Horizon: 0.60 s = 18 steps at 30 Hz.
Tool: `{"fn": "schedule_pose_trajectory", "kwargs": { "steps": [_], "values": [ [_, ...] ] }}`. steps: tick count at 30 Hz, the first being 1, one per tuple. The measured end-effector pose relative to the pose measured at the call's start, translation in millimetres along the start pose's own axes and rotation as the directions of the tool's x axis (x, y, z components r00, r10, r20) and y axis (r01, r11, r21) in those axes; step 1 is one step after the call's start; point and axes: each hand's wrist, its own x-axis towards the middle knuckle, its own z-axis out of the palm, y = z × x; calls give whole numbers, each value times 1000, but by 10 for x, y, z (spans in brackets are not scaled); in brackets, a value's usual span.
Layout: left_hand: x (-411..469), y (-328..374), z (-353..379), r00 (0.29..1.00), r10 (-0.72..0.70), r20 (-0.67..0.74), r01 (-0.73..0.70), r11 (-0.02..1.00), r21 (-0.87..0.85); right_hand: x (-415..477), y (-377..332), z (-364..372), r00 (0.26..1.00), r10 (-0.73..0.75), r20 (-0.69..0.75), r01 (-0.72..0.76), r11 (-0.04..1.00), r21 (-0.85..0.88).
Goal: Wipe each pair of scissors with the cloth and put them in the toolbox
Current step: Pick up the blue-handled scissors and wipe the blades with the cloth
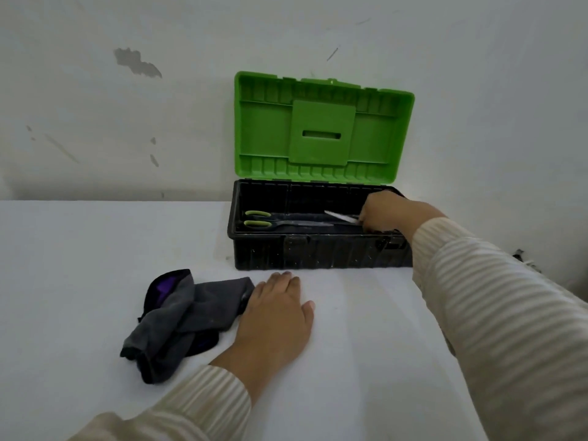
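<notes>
Scissors [342,217] sit gripped in your curled right hand [386,213] inside the toolbox [318,253], beside a second pair [280,223]. Your left hand [273,316] lies flat, fingers straight, on the table [79,249] beside the cloth [187,316].

The toolbox [318,254] has a black base and a bright green lid [323,128], and the scissors [286,223] inside it have green handles. In front of the toolbox, the cloth [191,313] is dark grey with purple patches, on a white table [79,249]. The sleeves [496,313] are cream with ribbed stripes.
</notes>
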Motion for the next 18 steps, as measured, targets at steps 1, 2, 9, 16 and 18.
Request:
{"fn": "schedule_pose_trajectory", "kwargs": {
  "steps": [1, 2, 9, 16, 18],
  "values": [
    [5, 2, 7, 1000, -2, -5, 2, 1000, -2, 77, 28, 52, 998, 14, 59, -15, 1000, 12],
    [8, 3, 13, 1000, -4, -9, 4, 1000, -3, 113, 34, 75, 993, 27, 119, -30, 999, 18],
    [32, -10, 42, 1000, -10, -7, 10, 1000, -10, 111, 44, 147, 985, 64, 158, -82, 991, 110],
    [-10, -27, -19, 999, -8, -39, 2, 989, -151, -489, -345, 141, 879, 138, -457, 104, 879, 466],
    [-75, -20, -92, 994, 4, -107, -24, 982, -187, -723, -547, 227, 869, 63, -491, 187, 877, 442]
  ]
}}
